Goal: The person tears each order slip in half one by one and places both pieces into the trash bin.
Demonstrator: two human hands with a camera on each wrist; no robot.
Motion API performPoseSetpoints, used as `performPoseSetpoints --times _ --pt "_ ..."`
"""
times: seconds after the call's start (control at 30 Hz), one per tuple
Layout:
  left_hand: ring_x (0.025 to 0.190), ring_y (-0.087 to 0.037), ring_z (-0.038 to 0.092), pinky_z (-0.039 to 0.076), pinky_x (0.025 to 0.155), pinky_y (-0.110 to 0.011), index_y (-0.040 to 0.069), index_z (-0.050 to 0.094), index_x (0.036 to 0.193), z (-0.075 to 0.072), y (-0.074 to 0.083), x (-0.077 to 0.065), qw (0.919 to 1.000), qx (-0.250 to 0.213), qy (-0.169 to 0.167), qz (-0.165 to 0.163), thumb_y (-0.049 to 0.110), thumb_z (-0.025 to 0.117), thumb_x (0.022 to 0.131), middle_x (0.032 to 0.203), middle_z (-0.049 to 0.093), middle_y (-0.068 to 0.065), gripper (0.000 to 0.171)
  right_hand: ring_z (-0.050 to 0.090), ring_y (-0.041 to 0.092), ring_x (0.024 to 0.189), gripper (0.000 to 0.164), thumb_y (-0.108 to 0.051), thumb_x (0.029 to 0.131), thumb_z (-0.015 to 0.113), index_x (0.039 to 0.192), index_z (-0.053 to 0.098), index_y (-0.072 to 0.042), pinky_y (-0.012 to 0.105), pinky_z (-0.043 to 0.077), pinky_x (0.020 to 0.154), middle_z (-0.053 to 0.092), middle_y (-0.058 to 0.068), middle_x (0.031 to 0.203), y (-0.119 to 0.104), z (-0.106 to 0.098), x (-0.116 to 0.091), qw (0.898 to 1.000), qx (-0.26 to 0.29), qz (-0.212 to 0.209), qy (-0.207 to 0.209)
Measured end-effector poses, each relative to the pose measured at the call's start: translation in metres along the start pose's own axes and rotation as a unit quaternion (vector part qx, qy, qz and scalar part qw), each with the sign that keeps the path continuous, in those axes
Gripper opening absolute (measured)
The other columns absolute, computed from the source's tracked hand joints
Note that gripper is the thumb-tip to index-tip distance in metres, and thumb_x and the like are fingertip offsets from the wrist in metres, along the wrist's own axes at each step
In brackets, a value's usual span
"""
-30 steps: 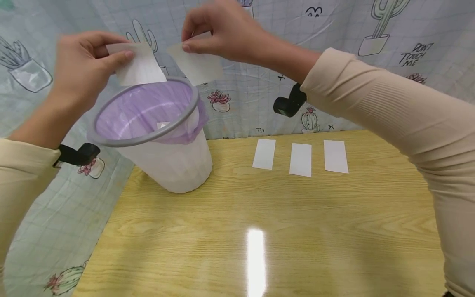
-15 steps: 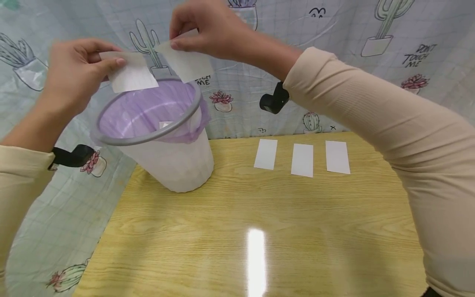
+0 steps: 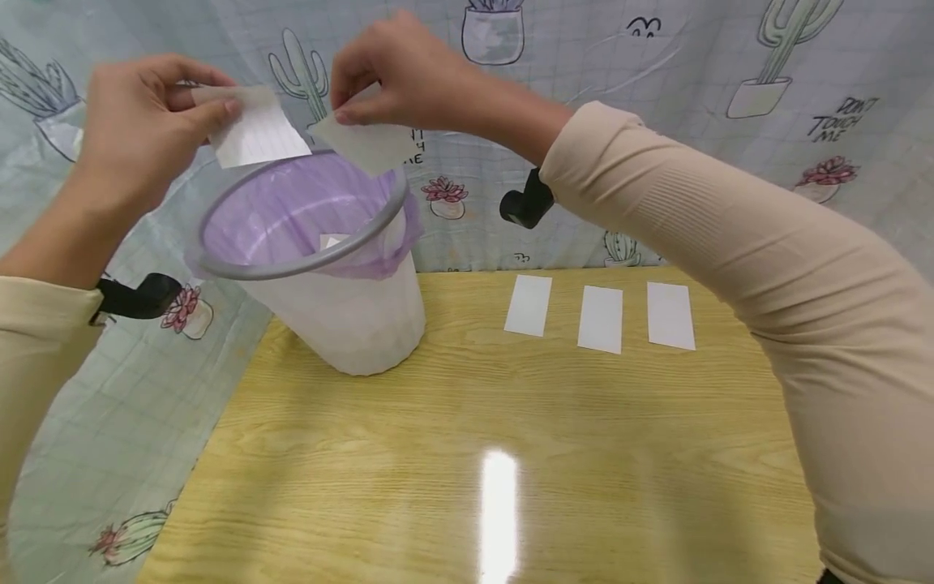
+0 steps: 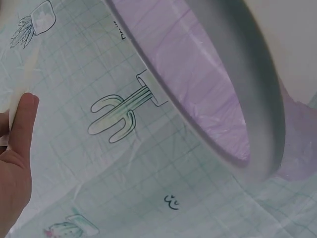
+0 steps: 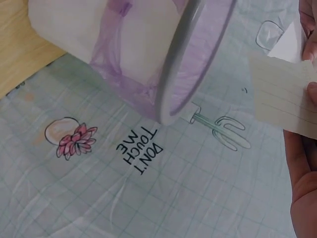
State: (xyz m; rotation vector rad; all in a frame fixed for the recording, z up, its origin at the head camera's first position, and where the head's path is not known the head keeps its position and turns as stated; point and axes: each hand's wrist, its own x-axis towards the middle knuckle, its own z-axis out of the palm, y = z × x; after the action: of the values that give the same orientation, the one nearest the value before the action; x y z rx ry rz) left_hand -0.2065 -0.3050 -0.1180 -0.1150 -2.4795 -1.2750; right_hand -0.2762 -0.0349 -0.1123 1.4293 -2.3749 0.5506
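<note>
In the head view, my left hand pinches a piece of pale paper between thumb and fingers, above the far-left rim of the bin. My right hand pinches another piece of paper, which hangs over the far-right part of the rim. Faint ruled lines show on the right hand's paper in the right wrist view. The two pieces are apart. Below them, a white waste bin has a grey rim ring and a purple liner. A white scrap shows inside it.
Three white paper slips lie in a row on the wooden table: a left one, a middle one and a right one. A cactus-print sheet hangs behind the table and down its left side.
Over the last second my right hand has shifted left and a little lower, and my left hand slightly left. Each still pinches its paper. The head view has swung slightly left.
</note>
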Motion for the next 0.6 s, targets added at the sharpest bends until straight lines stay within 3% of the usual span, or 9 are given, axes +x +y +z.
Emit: performPoseSetpoints --times 0.1,0.23,0.33,0.6 --pt "0.091 -0.007 0.066 0.050 0.074 -0.006 0.006 0.071 0.126 0.002 -0.002 0.003 0.9998 0.011 0.008 0.015 0.015 0.071 0.097 0.098 0.073 0.012 0.030 0.068 0.000 0.099 0.020 -0.027 0.101 0.066 0.105 0.079 -0.011 0.014 0.050 0.087 0.076 -0.004 0.105 -0.002 0.004 0.006 1.000 -0.003 0.006 -0.018" --pt "0.084 -0.007 0.063 0.049 0.070 -0.006 0.003 0.072 0.124 0.011 -0.002 0.007 0.9986 0.030 0.016 0.040 0.016 0.069 0.098 0.085 0.069 0.010 0.029 0.067 0.001 0.094 0.020 -0.027 0.100 0.067 0.105 0.080 -0.012 0.015 0.050 0.083 0.076 -0.002 0.104 -0.002 0.009 0.012 0.999 -0.006 0.002 -0.038" --pt "0.082 -0.006 0.058 0.048 0.068 -0.006 0.004 0.073 0.123 0.013 -0.001 0.011 0.9982 0.041 0.016 0.041 0.019 0.069 0.098 0.082 0.064 0.010 0.029 0.066 0.002 0.091 0.020 -0.026 0.100 0.068 0.104 0.081 -0.012 0.016 0.050 0.082 0.076 0.000 0.103 -0.002 0.012 0.017 0.999 0.007 0.003 -0.041" --pt "0.085 -0.007 0.058 0.048 0.072 -0.005 0.010 0.076 0.121 0.007 -0.001 0.025 0.9976 0.055 -0.015 0.041 0.018 0.069 0.098 0.094 0.069 0.013 0.025 0.067 0.003 0.092 0.018 -0.029 0.098 0.071 0.107 0.082 -0.017 0.017 0.052 0.084 0.077 -0.002 0.107 -0.006 0.014 0.032 0.997 0.002 0.019 -0.073"
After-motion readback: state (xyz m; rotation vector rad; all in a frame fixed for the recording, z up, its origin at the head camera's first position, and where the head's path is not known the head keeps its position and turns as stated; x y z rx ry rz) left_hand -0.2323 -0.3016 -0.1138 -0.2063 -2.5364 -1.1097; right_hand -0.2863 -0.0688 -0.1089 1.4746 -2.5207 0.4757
